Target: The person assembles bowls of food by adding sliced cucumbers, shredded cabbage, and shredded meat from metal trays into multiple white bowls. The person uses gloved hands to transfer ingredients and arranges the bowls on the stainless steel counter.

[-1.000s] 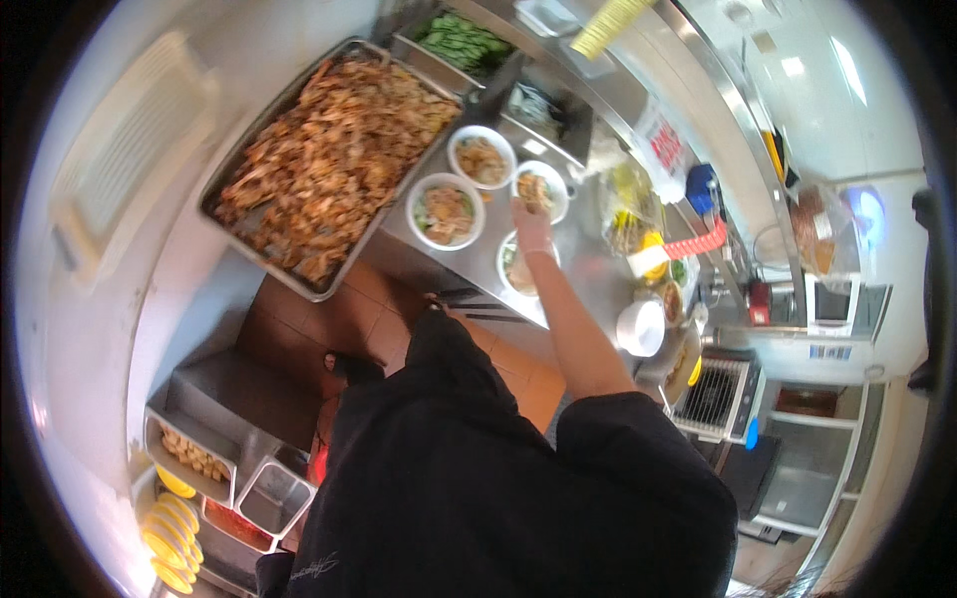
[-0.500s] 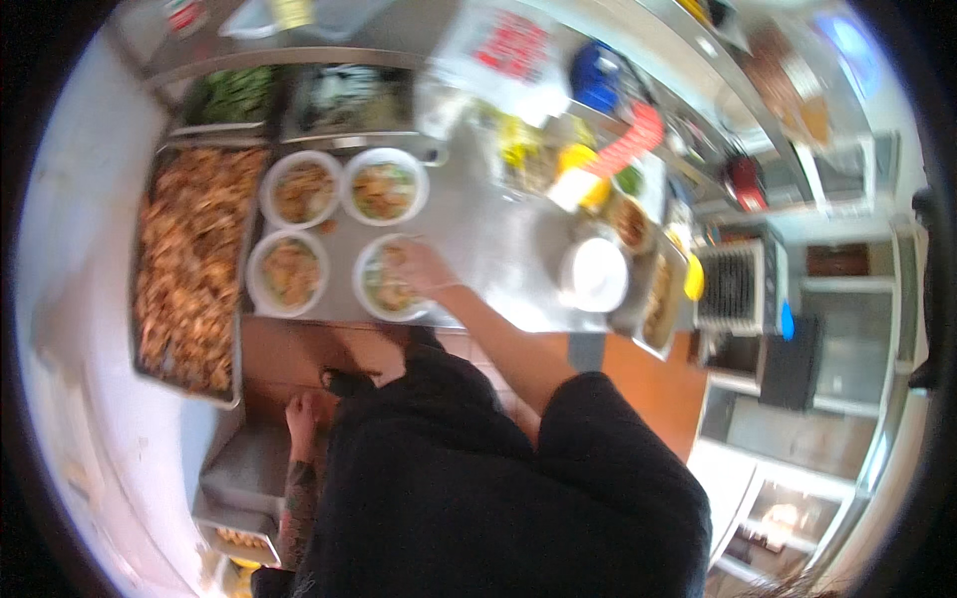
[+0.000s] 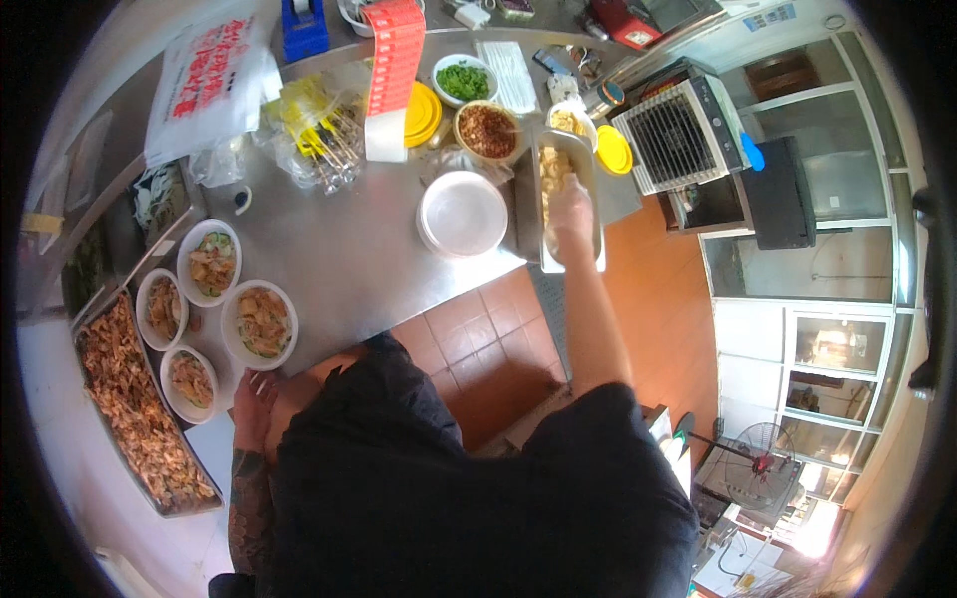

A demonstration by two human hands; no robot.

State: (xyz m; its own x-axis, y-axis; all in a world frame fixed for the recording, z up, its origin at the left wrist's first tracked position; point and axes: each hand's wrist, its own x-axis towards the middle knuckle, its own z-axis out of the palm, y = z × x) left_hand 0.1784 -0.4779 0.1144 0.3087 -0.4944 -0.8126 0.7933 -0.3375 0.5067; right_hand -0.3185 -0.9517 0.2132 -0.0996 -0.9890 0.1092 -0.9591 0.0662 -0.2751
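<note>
My right hand (image 3: pixel 570 214), in a clear plastic glove, reaches down into a long metal pan (image 3: pixel 598 224) of pale yellow chunks (image 3: pixel 553 164). Its fingertips are blurred against the food, so whether they grip any of it does not show. My left hand (image 3: pixel 256 394) is bare and rests at the counter's front edge, just below the nearest bowl (image 3: pixel 262 326), its fingers loosely extended and holding nothing. That white bowl and several others like it (image 3: pixel 209 262) hold browned meat pieces over green bits. A stack of empty white bowls (image 3: pixel 462 214) stands left of the pan.
A large tray of browned meat (image 3: pixel 135 399) lies at the left. Behind the stack are a bowl of red-brown flakes (image 3: pixel 485 132), a bowl of chopped greens (image 3: pixel 464 80), yellow lids (image 3: pixel 424 113) and bagged yellow-handled utensils (image 3: pixel 324 135). An air cooler (image 3: pixel 678 135) stands beyond the counter's right end.
My right hand has moved from the nearest filled bowl to the metal pan at the right. My left hand has come up to the counter edge. The view has swung right.
</note>
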